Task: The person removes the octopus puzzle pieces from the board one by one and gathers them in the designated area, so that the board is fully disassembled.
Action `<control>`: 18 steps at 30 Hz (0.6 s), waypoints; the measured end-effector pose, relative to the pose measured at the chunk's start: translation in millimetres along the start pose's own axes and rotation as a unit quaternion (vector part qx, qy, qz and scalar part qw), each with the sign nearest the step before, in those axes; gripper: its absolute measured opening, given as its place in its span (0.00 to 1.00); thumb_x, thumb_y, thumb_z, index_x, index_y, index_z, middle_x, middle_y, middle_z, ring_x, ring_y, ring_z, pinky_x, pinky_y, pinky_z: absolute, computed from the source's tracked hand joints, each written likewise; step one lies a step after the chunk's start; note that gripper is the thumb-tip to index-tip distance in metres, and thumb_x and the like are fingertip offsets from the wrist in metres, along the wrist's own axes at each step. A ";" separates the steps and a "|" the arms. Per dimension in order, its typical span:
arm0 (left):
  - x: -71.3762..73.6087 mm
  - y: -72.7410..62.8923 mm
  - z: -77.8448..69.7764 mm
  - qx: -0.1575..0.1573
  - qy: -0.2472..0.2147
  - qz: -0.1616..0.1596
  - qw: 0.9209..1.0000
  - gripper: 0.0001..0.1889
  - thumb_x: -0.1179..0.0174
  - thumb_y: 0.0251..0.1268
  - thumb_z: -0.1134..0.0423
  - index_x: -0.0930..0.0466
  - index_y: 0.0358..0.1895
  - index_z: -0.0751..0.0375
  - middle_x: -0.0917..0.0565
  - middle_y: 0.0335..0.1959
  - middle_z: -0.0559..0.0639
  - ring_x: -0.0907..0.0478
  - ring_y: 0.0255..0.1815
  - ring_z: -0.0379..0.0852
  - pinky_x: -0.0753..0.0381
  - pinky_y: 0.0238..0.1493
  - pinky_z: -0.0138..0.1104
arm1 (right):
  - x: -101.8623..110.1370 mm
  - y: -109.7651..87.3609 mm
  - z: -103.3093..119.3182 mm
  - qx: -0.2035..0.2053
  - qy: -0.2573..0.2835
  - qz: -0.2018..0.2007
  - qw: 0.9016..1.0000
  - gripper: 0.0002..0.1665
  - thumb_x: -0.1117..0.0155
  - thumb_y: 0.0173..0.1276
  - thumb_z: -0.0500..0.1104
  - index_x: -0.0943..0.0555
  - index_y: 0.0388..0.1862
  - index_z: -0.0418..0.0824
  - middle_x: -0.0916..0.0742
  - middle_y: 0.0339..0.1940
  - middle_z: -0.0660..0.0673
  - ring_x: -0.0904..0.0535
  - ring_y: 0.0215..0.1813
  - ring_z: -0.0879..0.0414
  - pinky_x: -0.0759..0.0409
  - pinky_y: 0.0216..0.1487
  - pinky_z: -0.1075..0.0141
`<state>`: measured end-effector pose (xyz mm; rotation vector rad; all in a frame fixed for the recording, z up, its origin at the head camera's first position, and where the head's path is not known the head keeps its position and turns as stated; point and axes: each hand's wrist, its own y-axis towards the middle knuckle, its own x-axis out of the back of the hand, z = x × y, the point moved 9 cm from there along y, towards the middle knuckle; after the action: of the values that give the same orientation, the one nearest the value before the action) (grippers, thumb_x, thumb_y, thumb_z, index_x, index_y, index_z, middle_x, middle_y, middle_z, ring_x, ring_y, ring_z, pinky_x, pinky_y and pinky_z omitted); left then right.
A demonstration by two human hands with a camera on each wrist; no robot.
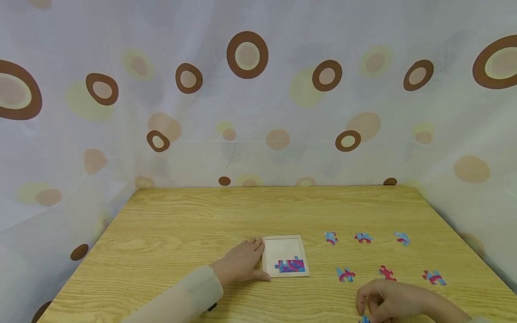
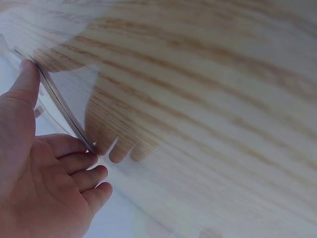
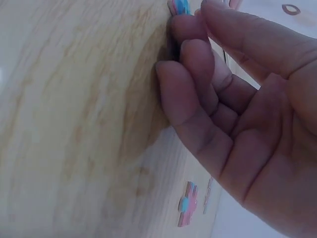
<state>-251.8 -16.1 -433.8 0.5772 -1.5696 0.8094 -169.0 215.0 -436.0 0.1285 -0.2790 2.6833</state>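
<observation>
A square wooden puzzle tray [image 1: 282,237] lies on the table, with joined purple, pink and blue pieces [image 1: 291,265] in its lower right part. My left hand [image 1: 243,264] rests against the tray's left side, fingertips at the upper corner and thumb at the lower one. In the left wrist view, that hand's thumb and fingers [image 2: 84,161] touch the tray's thin edge [image 2: 64,106]. Near the table's front, my right hand [image 1: 389,298] pinches a blue jigsaw piece [image 1: 364,319] between thumb and fingers. The right wrist view shows part of this piece [image 3: 181,7] beyond the fingertips.
Several loose jigsaw pieces lie right of the tray in two rows, including a blue-and-red one [image 1: 330,237] at the back and a red one [image 1: 387,272] just beyond my right hand. A patterned curtain [image 1: 258,161] stands behind the wooden table [image 1: 194,211] and along both sides.
</observation>
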 end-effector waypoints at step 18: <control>3.6 0.6 0.8 -0.003 0.003 0.006 1.000 0.46 0.53 0.58 0.32 0.43 0.69 0.67 0.41 0.69 0.58 0.45 0.69 0.52 0.43 0.65 0.41 | 56.6 89.6 39.9 -0.018 -0.187 -0.168 0.968 0.12 0.42 0.66 0.36 0.26 0.47 0.32 0.21 0.30 0.43 0.25 0.23 0.49 0.23 0.23 0.61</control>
<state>-253.4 -16.0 -430.4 0.5615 -1.5709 0.8136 -256.9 150.6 -405.2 0.6188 -0.3825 2.3015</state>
